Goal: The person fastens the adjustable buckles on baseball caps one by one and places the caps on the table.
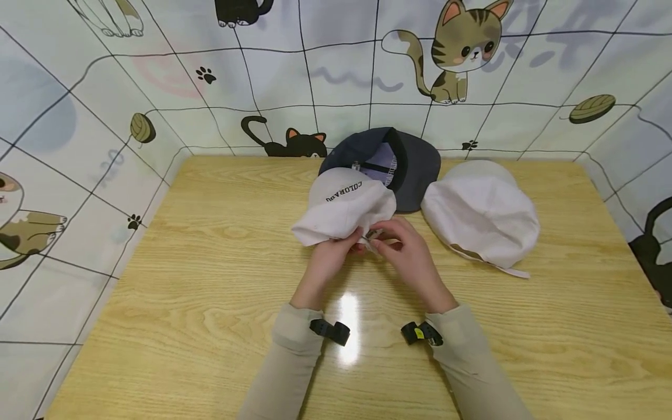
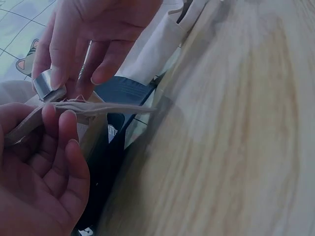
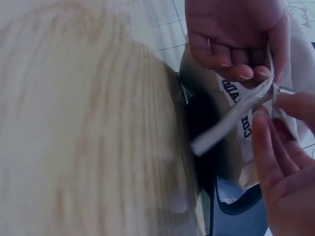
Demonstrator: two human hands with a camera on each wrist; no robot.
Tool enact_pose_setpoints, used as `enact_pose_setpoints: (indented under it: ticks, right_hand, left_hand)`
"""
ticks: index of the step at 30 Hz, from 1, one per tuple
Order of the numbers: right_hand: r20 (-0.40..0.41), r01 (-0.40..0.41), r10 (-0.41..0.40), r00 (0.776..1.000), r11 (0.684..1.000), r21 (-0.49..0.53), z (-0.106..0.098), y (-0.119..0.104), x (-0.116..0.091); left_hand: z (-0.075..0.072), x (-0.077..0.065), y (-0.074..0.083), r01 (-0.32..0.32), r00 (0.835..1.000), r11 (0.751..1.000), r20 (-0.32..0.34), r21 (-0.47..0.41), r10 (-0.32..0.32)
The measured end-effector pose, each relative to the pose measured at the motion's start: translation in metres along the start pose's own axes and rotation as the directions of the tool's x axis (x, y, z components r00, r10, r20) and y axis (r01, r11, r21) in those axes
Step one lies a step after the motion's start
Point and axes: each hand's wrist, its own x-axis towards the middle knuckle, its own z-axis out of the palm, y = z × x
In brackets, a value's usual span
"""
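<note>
A white baseball cap (image 1: 341, 204) with COLORADO lettering is held over the table by both hands. My left hand (image 1: 333, 254) pinches its fabric strap (image 2: 93, 107) between thumb and fingers, the strap's loose end sticking out past the fingertips. From the other side my right hand (image 1: 404, 248) pinches a shiny metal buckle (image 2: 47, 86) on that strap. The strap (image 3: 221, 125) shows in the right wrist view running between the two hands, its free end hanging out. Part of the cap's back edge is hidden behind the fingers.
Behind the held cap a dark navy cap (image 1: 420, 169) lies with its inside showing. A second white cap (image 1: 483, 210) sits to the right, its strap end on the wooden table (image 1: 220, 291). Cat-print cloth (image 1: 341, 76) walls the back and sides.
</note>
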Motion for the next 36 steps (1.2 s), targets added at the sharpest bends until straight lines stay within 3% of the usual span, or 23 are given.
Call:
enact_pose_setpoints:
  ticks: [7,12,16,18,23,27,31,36]
  right_hand:
    - [-0.025,0.005,-0.004,1.0,1.0,0.011,-0.002,-0.004,0.0]
    - [-0.019,-0.018,0.018,1.0,1.0,0.013,-0.005,-0.004,0.0]
    - [-0.013,-0.049,0.05,0.999,0.997,0.055,-0.006,-0.002,0.001]
    - [-0.01,-0.079,0.081,0.997,0.99,0.117,-0.006,0.001,0.0]
    - [-0.042,-0.15,0.172,0.984,0.935,0.322,-0.004,0.015,0.001]
    - [-0.118,-0.156,0.218,0.969,0.907,0.392,-0.004,0.027,0.002]
    - [-0.195,-0.128,0.247,0.949,0.869,0.478,-0.005,0.036,0.003]
    - [-0.238,-0.055,0.228,0.944,0.822,0.567,-0.004,0.061,0.006]
  left_hand:
    - [-0.002,0.001,0.002,-0.021,0.999,0.997,0.033,-0.078,0.024]
    - [-0.001,0.0,0.005,-0.021,0.999,0.998,0.047,-0.059,0.024]
    - [-0.002,0.0,0.004,-0.083,0.994,0.996,0.073,-0.035,0.085]
    - [-0.002,0.002,-0.003,-0.132,0.986,0.989,0.091,-0.065,0.138]
    - [-0.003,0.013,-0.029,-0.213,0.965,0.955,0.107,-0.208,0.239]
    - [-0.006,0.027,-0.053,-0.268,0.943,0.923,0.121,-0.277,0.31]
    - [-0.011,0.038,-0.07,-0.249,0.938,0.897,0.141,-0.364,0.318]
    - [-0.01,0.025,-0.045,-0.166,0.962,0.854,0.109,-0.494,0.25]
